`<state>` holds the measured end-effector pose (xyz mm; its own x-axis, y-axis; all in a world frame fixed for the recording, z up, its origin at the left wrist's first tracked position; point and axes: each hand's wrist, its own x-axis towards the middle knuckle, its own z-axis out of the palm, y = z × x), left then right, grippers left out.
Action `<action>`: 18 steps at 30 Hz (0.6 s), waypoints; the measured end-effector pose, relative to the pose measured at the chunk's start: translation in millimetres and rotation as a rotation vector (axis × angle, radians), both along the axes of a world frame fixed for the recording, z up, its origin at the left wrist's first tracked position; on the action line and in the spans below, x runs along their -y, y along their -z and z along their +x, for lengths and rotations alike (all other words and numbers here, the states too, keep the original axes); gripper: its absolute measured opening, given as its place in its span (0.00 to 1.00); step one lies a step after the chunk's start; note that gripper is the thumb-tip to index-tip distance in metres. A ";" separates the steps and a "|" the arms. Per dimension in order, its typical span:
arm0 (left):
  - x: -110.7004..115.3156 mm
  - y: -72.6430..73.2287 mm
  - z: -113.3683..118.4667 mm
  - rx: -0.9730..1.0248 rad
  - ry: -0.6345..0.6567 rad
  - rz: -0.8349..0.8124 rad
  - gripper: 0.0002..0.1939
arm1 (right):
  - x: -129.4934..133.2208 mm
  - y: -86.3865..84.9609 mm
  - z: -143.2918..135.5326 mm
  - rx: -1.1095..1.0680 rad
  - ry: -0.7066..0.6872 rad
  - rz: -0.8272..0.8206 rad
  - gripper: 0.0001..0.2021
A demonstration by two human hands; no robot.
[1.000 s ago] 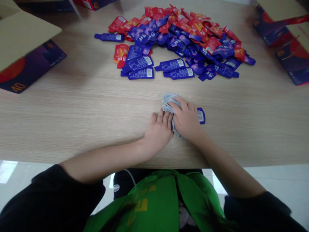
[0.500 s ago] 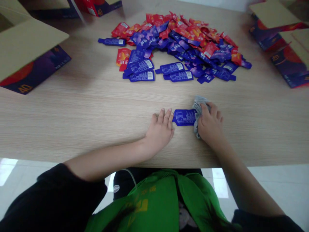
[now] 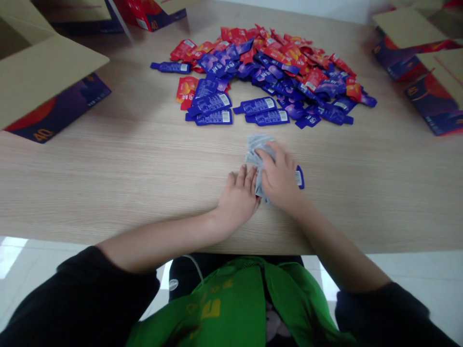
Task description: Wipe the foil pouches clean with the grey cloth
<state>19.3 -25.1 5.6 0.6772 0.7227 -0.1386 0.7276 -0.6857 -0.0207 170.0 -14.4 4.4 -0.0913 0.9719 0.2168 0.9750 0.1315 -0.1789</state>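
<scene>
A blue sachet [image 3: 300,177] lies flat on the table in front of me, and only its barcode end shows past my right hand. My right hand [image 3: 282,179] is closed on a crumpled grey cloth [image 3: 257,146] and presses it over the sachet's left and middle parts. My left hand [image 3: 238,198] lies flat on the table at the sachet's narrow end, fingers stretched out. Its fingertips touch or nearly touch the cloth. That narrow end is hidden under the cloth and fingers.
Beyond my hands spreads a heap of red sachets [image 3: 294,50] and blue sachets [image 3: 267,117]. An open carton [image 3: 61,108] stands on the left, with a red carton [image 3: 139,12] behind it. More open cartons [image 3: 439,103] stand at the right. The wooden table's [image 3: 108,193] front edge runs below my forearms.
My right hand has slid left with the cloth, from the sachet's barcode end to beside my left fingers. The barcode end is now uncovered. My left hand has stayed in place.
</scene>
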 end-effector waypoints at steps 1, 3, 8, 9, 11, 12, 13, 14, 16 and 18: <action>-0.2 -0.2 -0.3 0.000 0.000 -0.002 0.30 | -1.0 2.4 -3.8 0.040 -0.016 -0.037 0.26; -0.3 -0.1 -0.9 0.001 0.000 -0.002 0.30 | 0.0 7.5 -0.8 0.092 0.000 -0.067 0.26; -0.1 1.2 -0.8 -0.019 0.005 -0.006 0.31 | 15.8 11.8 43.0 0.050 0.189 -0.067 0.26; -0.1 1.3 -0.7 -0.025 0.005 -0.007 0.31 | 19.3 12.2 52.4 0.032 0.231 -0.068 0.27; -0.1 1.0 -0.3 -0.032 0.004 -0.008 0.31 | 24.8 14.2 68.1 0.014 0.309 -0.068 0.27; -0.1 0.7 -0.3 -0.034 0.003 -0.008 0.31 | 26.5 15.8 74.3 0.011 0.332 -0.066 0.27; -0.1 0.4 -0.3 -0.034 0.001 -0.008 0.31 | 27.3 17.6 79.6 0.008 0.337 -0.062 0.27; 0.0 0.1 -0.4 -0.033 0.000 -0.007 0.31 | 27.4 19.5 84.3 0.002 0.322 -0.054 0.27; 0.1 -0.3 -0.7 -0.029 0.001 -0.006 0.31 | 25.2 21.7 92.8 -0.023 0.255 -0.026 0.27; 0.3 -0.3 -1.0 -0.025 0.007 -0.005 0.31 | 21.2 20.0 99.3 -0.056 0.189 0.022 0.25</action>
